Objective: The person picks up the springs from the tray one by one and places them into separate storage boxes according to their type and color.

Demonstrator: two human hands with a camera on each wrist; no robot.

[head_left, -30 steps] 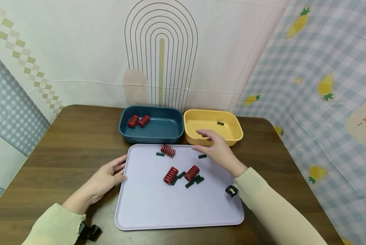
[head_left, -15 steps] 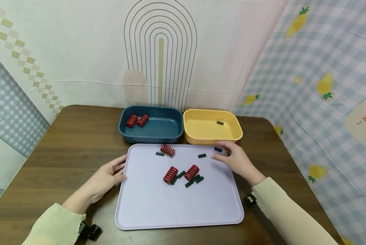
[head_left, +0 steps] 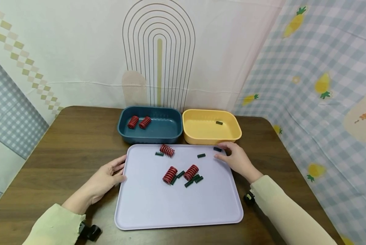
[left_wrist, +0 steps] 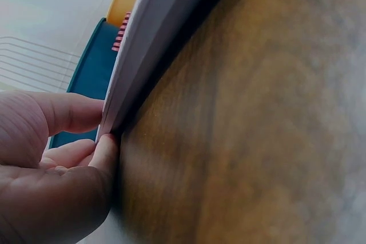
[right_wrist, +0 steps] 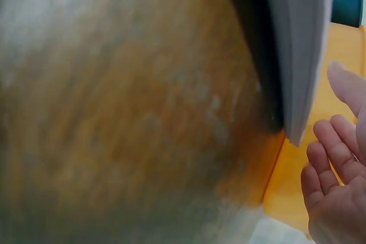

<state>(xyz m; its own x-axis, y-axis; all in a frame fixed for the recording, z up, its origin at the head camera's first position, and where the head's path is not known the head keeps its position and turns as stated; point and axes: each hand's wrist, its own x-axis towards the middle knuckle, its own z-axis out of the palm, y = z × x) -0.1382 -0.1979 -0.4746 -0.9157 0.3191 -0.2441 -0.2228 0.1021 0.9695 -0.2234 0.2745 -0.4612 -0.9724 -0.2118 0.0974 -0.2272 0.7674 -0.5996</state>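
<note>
My left hand is at the left edge of a pale lilac tray, its thumb over the rim and fingers along the outer side; in the left wrist view they grip the tray's edge. My right hand is over the tray's far right corner, with thumb and fingers apart about a small dark green spring. In the right wrist view its fingers curve loosely, and that spring is hidden. Another green spring lies just left of it.
Red springs and several green ones lie on the tray. Behind it stand a blue bin with two red springs and a yellow bin with one green spring. All rest on a wooden table.
My right hand has come back from the front of the yellow bin, rightward and nearer, to the green spring in the tray's corner. My left hand stays at the rim.
</note>
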